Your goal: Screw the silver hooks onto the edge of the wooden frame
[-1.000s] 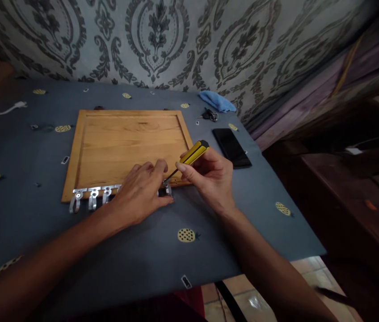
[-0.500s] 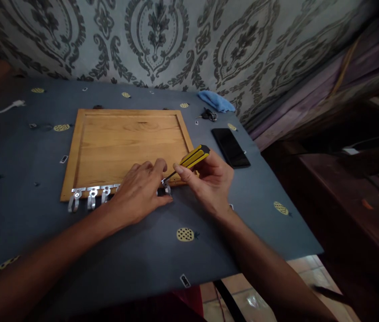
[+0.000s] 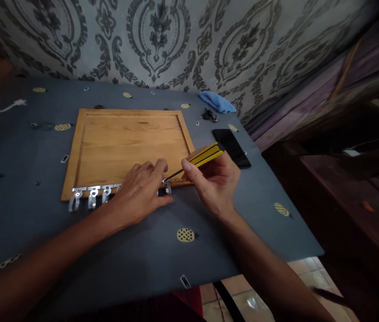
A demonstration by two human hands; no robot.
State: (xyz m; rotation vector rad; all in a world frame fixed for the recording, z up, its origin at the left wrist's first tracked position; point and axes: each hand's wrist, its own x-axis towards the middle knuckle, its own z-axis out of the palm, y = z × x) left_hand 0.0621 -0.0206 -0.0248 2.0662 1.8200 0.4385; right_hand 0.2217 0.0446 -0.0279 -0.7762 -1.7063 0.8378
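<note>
A framed wooden panel (image 3: 136,138) lies flat on the table, with a silver metal hook rail (image 3: 93,192) along its near edge. My left hand (image 3: 142,190) grips the middle of that rail against the panel, thumb below and fingers above, hiding part of it. Closed around the handle of a yellow and black screwdriver (image 3: 207,154) is my right hand (image 3: 218,181). The screwdriver slants down to the left, its tip at the rail's right end, beside the last visible hook (image 3: 168,188). Whether a screw sits under the tip is too small to tell.
Right of the panel lie a black phone (image 3: 232,147), keys (image 3: 208,115) and a blue cloth (image 3: 218,102). A white cable (image 3: 5,108) rests at the table's left. The blue tablecloth (image 3: 136,264) ends at a near right edge, and a patterned wall covering (image 3: 157,36) rises behind.
My right hand has moved slightly right and the screwdriver now leans lower, its tip still at the rail's right end. The left hand stays in place on the rail.
</note>
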